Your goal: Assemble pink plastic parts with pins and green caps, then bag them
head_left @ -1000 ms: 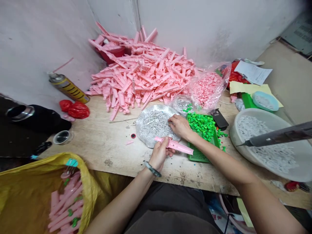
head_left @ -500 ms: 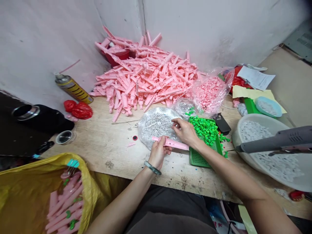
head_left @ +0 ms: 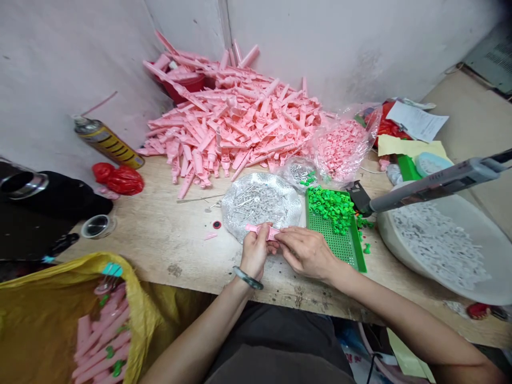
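Note:
My left hand (head_left: 256,257) is closed round a long pink plastic part (head_left: 253,228), thumb on top, its left end sticking out. Over the right half of that part is my right hand (head_left: 307,253), its fingertips pinched together against it; whatever sits in the pinch is hidden. Just beyond the hands lies a round silver foil-like mat (head_left: 294,200), heaped with small grey pieces (head_left: 266,209) and metal pins (head_left: 248,195). A green perforated tray (head_left: 326,232) of small green plastic parts (head_left: 331,209) stands right beside my right hand.
A big heap of pink parts (head_left: 240,117) fills the back, beside a clear bag of small pink pieces (head_left: 340,146). A white basin (head_left: 492,256) is at the right, with a grey tool (head_left: 436,186) over it. A yellow sack (head_left: 140,298) holding pink pieces hangs front left.
My right hand has come from the foil mat's small pieces down to the pink part in my left hand. The grey tool has swung its tip up and left. The view has shifted slightly.

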Demonstrator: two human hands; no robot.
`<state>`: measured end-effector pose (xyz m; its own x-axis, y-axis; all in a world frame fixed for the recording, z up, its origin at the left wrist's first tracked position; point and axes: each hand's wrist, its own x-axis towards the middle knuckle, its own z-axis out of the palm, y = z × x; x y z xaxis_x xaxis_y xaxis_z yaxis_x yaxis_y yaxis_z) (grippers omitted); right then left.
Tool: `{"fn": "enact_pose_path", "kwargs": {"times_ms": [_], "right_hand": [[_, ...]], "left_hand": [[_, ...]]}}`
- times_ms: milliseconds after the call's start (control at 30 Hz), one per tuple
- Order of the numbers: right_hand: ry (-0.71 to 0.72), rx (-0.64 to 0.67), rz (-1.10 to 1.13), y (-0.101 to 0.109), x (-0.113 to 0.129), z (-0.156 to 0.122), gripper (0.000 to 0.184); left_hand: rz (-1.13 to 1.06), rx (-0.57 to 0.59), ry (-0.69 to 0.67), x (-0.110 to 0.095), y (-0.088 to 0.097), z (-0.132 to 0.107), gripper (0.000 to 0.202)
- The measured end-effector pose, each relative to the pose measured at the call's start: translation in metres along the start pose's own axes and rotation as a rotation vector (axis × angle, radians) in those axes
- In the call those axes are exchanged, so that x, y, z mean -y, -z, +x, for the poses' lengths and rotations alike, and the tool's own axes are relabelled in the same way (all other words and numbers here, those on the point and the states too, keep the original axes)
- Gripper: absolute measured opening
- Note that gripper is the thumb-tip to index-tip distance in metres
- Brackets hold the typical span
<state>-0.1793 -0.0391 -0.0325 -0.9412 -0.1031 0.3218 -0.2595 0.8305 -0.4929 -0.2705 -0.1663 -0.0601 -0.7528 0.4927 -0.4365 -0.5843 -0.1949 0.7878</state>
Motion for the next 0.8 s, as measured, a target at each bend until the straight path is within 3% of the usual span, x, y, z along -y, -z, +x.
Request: {"fn": "enact_pose_path", "kwargs": {"times_ms": [67, 200, 300, 367, 433, 600, 700, 800], "right_hand": [[-0.008, -0.009, 0.040, 0.001, -0.006, 0.008, 0.033], [-0.269, -0.083, -0.131, -0.008, -0.047, 0.043, 0.024], [-0.357, 0.034, -0.332, -0.017, -0.080, 0.070, 0.019], [-0.368, 0.063, -0.367, -0.019, -0.087, 0.077, 0.019], [-0.372, -0.007, -0.290, -0.017, -0.080, 0.073, 0.016], [-0.264, -0.192, 0.263, -0.007, -0.030, 0.038, 0.008], [-0.208, -0.219, 0.308, -0.007, -0.011, 0.023, 0.014], [-0.171, -0.252, 0.250, -0.009, -0.009, 0.016, 0.017]], "left_hand": [[0.022, -0.030, -0.046, -0.003, 0.004, 0.001, 0.053], [0.057, -0.012, -0.054, -0.006, 0.006, 0.003, 0.053], [0.045, 0.021, -0.018, -0.004, 0.004, 0.001, 0.052], [0.031, 0.030, -0.011, -0.002, 0.003, 0.000, 0.051], [0.019, 0.026, -0.015, -0.002, 0.003, 0.000, 0.050], [0.066, 0.027, -0.066, -0.001, 0.002, 0.006, 0.045], [0.094, 0.066, -0.079, 0.004, -0.001, 0.008, 0.044], [0.107, 0.082, -0.086, 0.008, -0.003, 0.007, 0.045]]}}
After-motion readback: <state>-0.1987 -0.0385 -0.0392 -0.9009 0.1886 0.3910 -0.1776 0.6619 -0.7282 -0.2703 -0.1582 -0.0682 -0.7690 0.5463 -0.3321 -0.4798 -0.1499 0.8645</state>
